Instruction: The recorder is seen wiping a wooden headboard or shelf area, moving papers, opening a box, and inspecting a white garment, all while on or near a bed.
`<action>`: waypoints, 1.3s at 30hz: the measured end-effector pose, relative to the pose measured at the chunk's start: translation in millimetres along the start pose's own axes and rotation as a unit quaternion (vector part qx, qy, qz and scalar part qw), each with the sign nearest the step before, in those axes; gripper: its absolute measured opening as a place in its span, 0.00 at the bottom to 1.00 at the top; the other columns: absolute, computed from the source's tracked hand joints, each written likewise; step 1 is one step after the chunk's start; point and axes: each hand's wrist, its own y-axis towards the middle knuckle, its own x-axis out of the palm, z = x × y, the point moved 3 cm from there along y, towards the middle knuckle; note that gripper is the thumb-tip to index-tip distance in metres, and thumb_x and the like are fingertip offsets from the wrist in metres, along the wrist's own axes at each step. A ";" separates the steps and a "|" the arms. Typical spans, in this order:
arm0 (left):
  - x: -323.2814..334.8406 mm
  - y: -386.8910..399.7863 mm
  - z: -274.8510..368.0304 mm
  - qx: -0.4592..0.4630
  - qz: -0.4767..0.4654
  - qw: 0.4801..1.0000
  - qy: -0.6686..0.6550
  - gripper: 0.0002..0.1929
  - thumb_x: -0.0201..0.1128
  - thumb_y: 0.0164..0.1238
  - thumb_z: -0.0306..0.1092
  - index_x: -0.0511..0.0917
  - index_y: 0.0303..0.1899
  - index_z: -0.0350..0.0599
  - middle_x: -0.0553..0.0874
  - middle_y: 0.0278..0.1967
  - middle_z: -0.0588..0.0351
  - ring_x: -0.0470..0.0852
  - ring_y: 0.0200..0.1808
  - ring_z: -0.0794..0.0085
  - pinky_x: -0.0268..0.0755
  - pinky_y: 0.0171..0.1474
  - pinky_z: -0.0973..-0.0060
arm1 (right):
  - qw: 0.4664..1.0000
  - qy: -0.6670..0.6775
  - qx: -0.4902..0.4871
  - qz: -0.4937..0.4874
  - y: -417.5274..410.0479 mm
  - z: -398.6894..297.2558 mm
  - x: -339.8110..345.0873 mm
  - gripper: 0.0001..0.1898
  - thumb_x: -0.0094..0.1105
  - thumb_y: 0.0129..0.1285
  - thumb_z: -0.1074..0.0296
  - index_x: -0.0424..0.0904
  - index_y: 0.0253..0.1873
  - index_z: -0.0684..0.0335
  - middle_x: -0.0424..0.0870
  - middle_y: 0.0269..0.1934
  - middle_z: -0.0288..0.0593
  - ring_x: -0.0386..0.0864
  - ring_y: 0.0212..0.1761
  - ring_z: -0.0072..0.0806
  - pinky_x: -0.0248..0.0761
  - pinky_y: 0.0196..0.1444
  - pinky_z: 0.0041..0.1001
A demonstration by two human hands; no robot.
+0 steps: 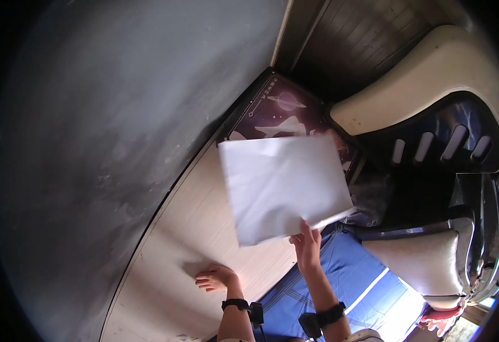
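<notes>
My right hand [307, 248] pinches the near edge of a white sheet of paper [283, 188], thumb on top and fingers beneath. The sheet is held up over a pale wooden tabletop [181, 243], and its right near corner bends upward. Behind its far edge, the paper partly hides a purple printed box or board [288, 107] with a ringed planet on it. My left hand [216, 278] rests on the tabletop, fingers apart and holding nothing, a short way from the paper. Both wrists wear black straps with small black devices.
A dark grey wall [104, 149] borders the table's left edge. Along the right lie blue fabric [343, 273], a cream padded cushion [416, 260] and a curved cream headboard or seat back [416, 81] with dark inlay. Clear plastic [371, 199] sits beside the paper.
</notes>
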 end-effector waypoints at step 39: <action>-10.0 -3.3 5.3 0.019 -0.031 0.998 -0.046 0.13 0.39 0.50 0.38 0.57 0.35 0.40 0.62 0.35 0.50 0.62 0.39 0.63 0.57 0.39 0.68 | 0.662 -0.720 -0.207 -0.008 -39.7 -46.5 -189.7 0.17 0.50 0.47 0.77 0.65 0.44 0.59 0.64 0.40 0.48 0.65 0.41 0.39 0.59 0.45 0.33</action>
